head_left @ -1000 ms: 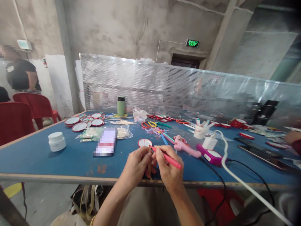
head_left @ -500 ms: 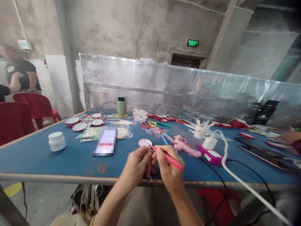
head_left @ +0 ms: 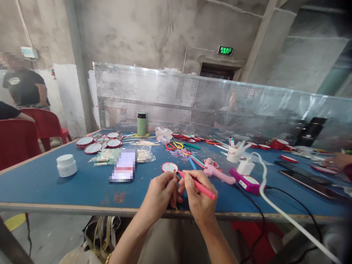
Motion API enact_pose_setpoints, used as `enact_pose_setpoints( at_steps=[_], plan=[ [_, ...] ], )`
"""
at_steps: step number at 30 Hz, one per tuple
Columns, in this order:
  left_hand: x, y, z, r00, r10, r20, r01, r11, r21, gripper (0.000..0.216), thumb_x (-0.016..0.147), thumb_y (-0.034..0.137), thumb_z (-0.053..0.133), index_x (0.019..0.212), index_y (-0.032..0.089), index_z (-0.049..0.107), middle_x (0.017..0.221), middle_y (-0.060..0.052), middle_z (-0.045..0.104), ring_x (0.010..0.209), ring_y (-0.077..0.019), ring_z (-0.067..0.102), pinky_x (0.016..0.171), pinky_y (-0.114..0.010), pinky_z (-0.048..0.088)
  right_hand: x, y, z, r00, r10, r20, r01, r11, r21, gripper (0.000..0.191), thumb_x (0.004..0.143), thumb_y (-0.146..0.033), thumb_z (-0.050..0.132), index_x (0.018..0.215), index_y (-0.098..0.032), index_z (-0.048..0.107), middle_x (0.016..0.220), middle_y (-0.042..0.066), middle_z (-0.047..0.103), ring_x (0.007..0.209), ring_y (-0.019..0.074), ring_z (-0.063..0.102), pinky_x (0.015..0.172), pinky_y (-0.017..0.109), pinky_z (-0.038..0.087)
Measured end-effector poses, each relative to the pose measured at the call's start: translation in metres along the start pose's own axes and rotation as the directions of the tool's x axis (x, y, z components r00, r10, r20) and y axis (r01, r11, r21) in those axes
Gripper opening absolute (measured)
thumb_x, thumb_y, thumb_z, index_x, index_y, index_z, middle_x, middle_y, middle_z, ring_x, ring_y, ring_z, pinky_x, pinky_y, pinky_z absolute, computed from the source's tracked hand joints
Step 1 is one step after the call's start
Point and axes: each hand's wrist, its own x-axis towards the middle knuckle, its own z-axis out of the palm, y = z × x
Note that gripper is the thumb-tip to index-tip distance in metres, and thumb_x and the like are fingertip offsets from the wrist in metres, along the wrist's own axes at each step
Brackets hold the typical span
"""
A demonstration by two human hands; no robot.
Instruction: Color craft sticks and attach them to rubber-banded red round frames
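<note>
Near the table's front edge, my left hand (head_left: pixel 162 189) is closed on a thin wooden stick (head_left: pixel 174 190), which stands roughly upright between the fingers. My right hand (head_left: pixel 200 194) grips a pink-red marker pen (head_left: pixel 202 187) like a writing tool, its tip close to the upper part of the stick. Whether the tip touches the wood I cannot tell. Just beyond my hands lies a round white disc with a red rim (head_left: pixel 169 167), partly hidden by the fingers.
Left stand a white jar (head_left: pixel 66 165), a phone (head_left: pixel 123 165) and stacked red-rimmed discs (head_left: pixel 92 147). A green bottle (head_left: pixel 141 124) is at the back. Right are a pink tool (head_left: pixel 217 172), a purple box (head_left: pixel 244 180), a cup of pens (head_left: pixel 233 153) and a white cable (head_left: pixel 283 209). Another person's hand (head_left: pixel 337 160) shows far right.
My right hand and the marker have shifted slightly right, away from the stick. My left hand stays almost still. At the far left, a person's arm has lowered.
</note>
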Motion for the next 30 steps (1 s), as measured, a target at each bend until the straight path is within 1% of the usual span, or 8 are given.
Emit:
enact_pose_setpoints(
  at_steps=[5,10,14,18,22,24,27,30],
  plan=[
    [0.002,-0.003,-0.001,0.999,-0.049,-0.011,0.049,0.999,-0.008,0.032,0.092,0.042,0.052,0.070,0.019,0.053,0.049,0.001,0.060,0.046,-0.0130,0.062,0.043,-0.018,0.044,0.000,0.002,-0.001,0.999,0.043,0.018,-0.044,0.995,0.088,0.011,0.097,-0.028,0.057,0.099,-0.020,0.065,0.070,-0.002,0.069,0.051,0.0111,0.065,0.050,0.022,0.056],
    [0.005,-0.004,0.000,0.996,-0.090,0.020,0.091,0.993,-0.073,0.037,0.088,0.052,0.057,0.075,0.017,0.057,0.060,-0.002,0.065,0.052,-0.0171,0.068,0.040,-0.020,0.047,0.005,0.000,-0.005,0.995,0.036,0.090,-0.044,0.995,0.094,0.014,0.097,-0.030,0.058,0.097,-0.020,0.068,0.076,0.001,0.073,0.057,0.0133,0.067,0.055,0.024,0.058],
    [0.006,-0.005,-0.001,0.994,-0.104,0.032,0.106,0.993,-0.059,0.038,0.089,0.052,0.055,0.074,0.017,0.056,0.053,-0.002,0.063,0.049,-0.0164,0.066,0.039,-0.018,0.044,0.005,-0.004,-0.007,0.991,0.053,0.122,-0.070,0.989,0.132,0.019,0.099,-0.032,0.054,0.098,-0.019,0.068,0.079,0.002,0.074,0.058,0.0146,0.069,0.055,0.026,0.058],
    [0.004,-0.003,-0.001,0.994,-0.104,0.024,0.105,0.994,-0.024,0.036,0.089,0.051,0.054,0.074,0.018,0.057,0.054,-0.002,0.063,0.050,-0.0167,0.066,0.038,-0.018,0.043,0.001,-0.002,-0.008,0.993,0.011,0.115,-0.021,0.997,0.080,0.018,0.099,-0.029,0.053,0.096,-0.019,0.067,0.075,0.001,0.073,0.055,0.0131,0.067,0.052,0.023,0.056],
    [0.002,0.002,-0.002,0.995,-0.100,0.029,0.099,0.995,0.025,0.035,0.090,0.048,0.051,0.072,0.018,0.057,0.056,-0.002,0.065,0.041,-0.0114,0.056,0.035,-0.017,0.040,-0.001,0.003,-0.007,0.996,-0.009,0.091,0.011,1.000,-0.015,0.018,0.098,-0.029,0.053,0.093,-0.019,0.067,0.073,0.001,0.072,0.053,0.0125,0.065,0.050,0.023,0.054],
    [0.001,0.005,-0.002,0.994,-0.108,0.023,0.107,0.994,0.034,0.033,0.090,0.046,0.052,0.072,0.019,0.058,0.059,-0.002,0.067,0.040,-0.0105,0.055,0.035,-0.017,0.040,-0.002,0.006,-0.007,0.998,-0.013,0.067,0.017,0.998,-0.056,0.020,0.098,-0.029,0.052,0.091,-0.019,0.068,0.072,0.001,0.071,0.055,0.0131,0.065,0.050,0.023,0.052],
    [0.000,0.006,-0.001,0.994,-0.109,0.022,0.108,0.994,0.033,0.032,0.089,0.045,0.052,0.071,0.019,0.058,0.060,-0.002,0.067,0.040,-0.0109,0.055,0.035,-0.017,0.040,-0.003,0.008,-0.007,0.998,-0.021,0.053,0.025,0.997,-0.075,0.021,0.098,-0.029,0.052,0.091,-0.019,0.069,0.070,0.000,0.068,0.058,0.0138,0.065,0.052,0.023,0.051],
    [0.000,0.005,-0.001,0.995,-0.093,0.030,0.092,0.995,0.027,0.034,0.090,0.046,0.052,0.070,0.018,0.058,0.058,-0.002,0.067,0.040,-0.0109,0.056,0.036,-0.017,0.041,-0.003,0.006,-0.007,0.998,-0.021,0.066,0.026,0.997,-0.074,0.020,0.098,-0.028,0.052,0.089,-0.019,0.068,0.067,-0.001,0.066,0.055,0.0128,0.063,0.053,0.023,0.051]
  ],
)
